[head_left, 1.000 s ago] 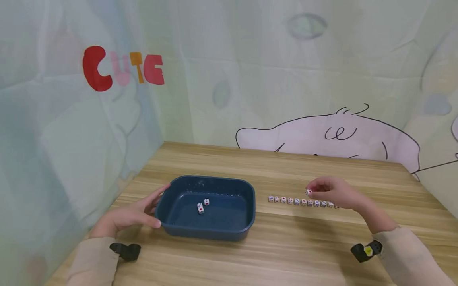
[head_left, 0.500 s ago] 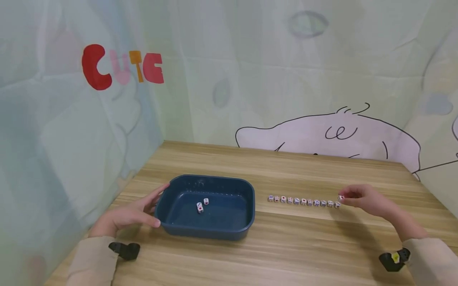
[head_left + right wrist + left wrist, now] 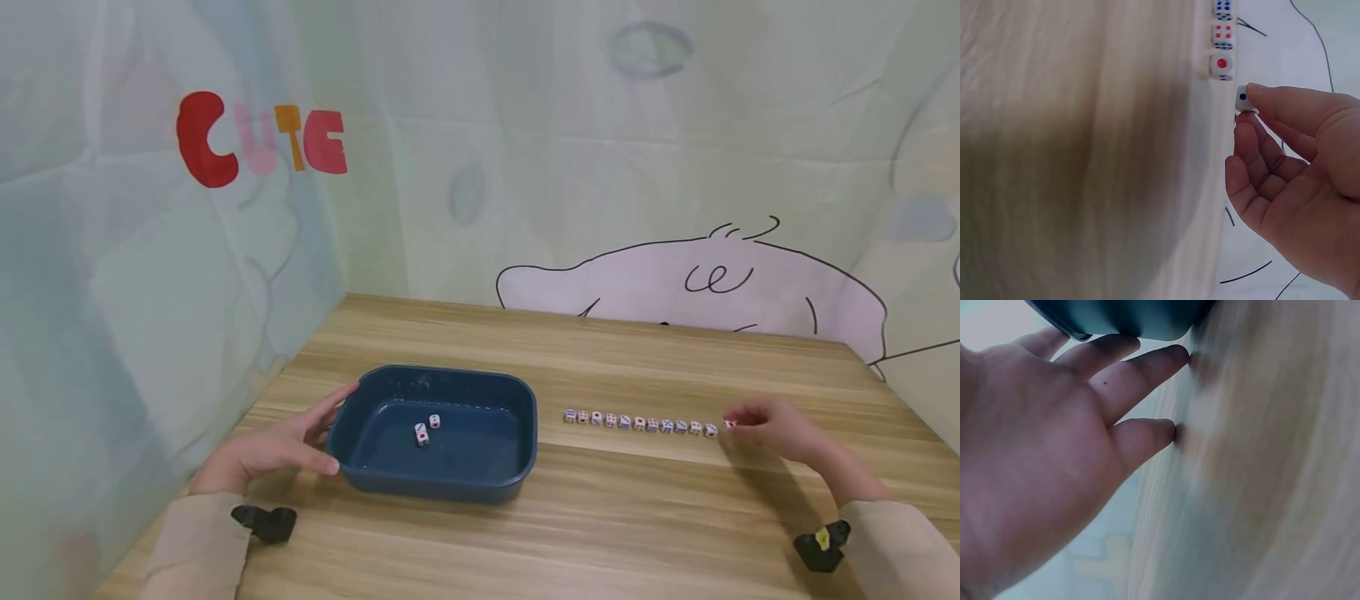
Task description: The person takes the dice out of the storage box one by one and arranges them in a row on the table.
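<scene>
My right hand pinches a white die between thumb and fingertips, low at the right end of a row. That row holds several white dice with red and blue pips, set side by side on the table. A short gap shows between the pinched die and the last one in line. To the left, my left hand rests against the side of a dark blue rectangular tray, thumb and fingers spread; in the left wrist view its lower fingertips reach the tabletop. Inside the tray lie a few dice.
The wood-grain table runs back to a printed curtain behind it and on the left. Black devices sit at both wrists, at the sleeve cuffs.
My right hand has moved right along the row with the die, then down to table level past the row's end. The left hand stays at the tray.
</scene>
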Demonstrator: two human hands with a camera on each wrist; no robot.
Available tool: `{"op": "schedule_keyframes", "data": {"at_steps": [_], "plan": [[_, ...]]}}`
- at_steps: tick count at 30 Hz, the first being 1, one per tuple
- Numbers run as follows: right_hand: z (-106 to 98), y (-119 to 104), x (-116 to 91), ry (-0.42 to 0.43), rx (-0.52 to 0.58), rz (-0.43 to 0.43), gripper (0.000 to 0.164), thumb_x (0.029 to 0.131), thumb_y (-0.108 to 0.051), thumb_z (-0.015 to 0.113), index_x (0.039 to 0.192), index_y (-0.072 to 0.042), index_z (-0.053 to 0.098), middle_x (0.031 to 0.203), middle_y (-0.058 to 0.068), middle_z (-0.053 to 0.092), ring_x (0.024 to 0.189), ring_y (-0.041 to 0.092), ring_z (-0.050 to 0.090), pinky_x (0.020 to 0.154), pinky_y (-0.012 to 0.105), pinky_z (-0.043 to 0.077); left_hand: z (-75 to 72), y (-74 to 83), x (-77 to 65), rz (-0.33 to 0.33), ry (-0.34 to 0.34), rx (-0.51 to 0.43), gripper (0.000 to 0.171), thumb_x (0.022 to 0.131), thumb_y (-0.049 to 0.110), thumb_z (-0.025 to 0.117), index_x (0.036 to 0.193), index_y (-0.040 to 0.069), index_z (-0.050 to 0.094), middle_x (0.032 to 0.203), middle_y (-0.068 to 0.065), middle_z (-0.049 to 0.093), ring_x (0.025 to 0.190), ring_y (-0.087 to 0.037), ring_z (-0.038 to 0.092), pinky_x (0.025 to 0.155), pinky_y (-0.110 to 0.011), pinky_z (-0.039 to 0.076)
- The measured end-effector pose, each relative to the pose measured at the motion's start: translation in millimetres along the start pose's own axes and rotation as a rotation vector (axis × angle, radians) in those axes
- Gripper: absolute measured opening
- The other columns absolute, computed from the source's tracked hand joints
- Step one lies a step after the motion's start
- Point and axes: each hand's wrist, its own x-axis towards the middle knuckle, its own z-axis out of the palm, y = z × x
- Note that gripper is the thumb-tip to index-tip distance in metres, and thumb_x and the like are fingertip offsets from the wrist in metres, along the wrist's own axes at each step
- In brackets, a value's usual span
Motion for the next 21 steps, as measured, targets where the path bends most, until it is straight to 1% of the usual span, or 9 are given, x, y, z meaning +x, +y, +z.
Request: {"op": "schedule_keyframes", "data": {"at_steps": [5, 10, 15, 21], "plan": [[3, 6, 2, 0.005, -0.017, -0.004, 0.025, 0.089, -0.005, 0.064, 0.106, 0.012, 0.064, 0.092, 0.009, 0.066, 0.078, 0.006, 0.053, 0.067, 0.024, 0.046, 0.5, 2.3, -0.7, 0.012, -0.004, -0.003, 0.11, 0.084, 0.013, 0.071, 0.153, 0.013, -0.015, 0.152, -0.037, 0.01, 0.132, -0.048, 0.027, 0.094, -0.026, 0.041], [8, 11, 3, 0.02, -0.031, -0.004, 0.023, 0.089, -0.009, 0.065, 0.102, 0.01, 0.066, 0.088, 0.008, 0.067, 0.075, 0.003, 0.051, 0.066, 0.023, 0.044, 0.8, 2.6, 0.1, 0.017, -0.006, -0.011, 0.11, 0.084, 0.013, 0.071, 0.153, 0.012, -0.015, 0.152, -0.038, 0.01, 0.132, -0.049, 0.026, 0.094, -0.025, 0.041], [11, 11, 4, 0.026, -0.054, -0.01, 0.022, 0.089, -0.011, 0.065, 0.1, 0.007, 0.067, 0.086, 0.006, 0.066, 0.073, 0.004, 0.05, 0.065, 0.024, 0.043, 0.7, 2.2, 0.4, 0.017, -0.009, -0.013, 0.11, 0.084, 0.013, 0.071, 0.153, 0.012, -0.015, 0.152, -0.037, 0.01, 0.133, -0.049, 0.026, 0.094, -0.025, 0.041], [11, 10, 5, 0.02, -0.058, -0.015, 0.022, 0.089, -0.01, 0.065, 0.101, 0.008, 0.066, 0.085, 0.006, 0.065, 0.073, 0.007, 0.05, 0.064, 0.025, 0.042, 0.6, 2.1, -0.2, 0.013, -0.01, -0.024, 0.11, 0.085, 0.012, 0.071, 0.153, 0.013, -0.015, 0.152, -0.037, 0.01, 0.133, -0.047, 0.027, 0.094, -0.026, 0.042]]}}
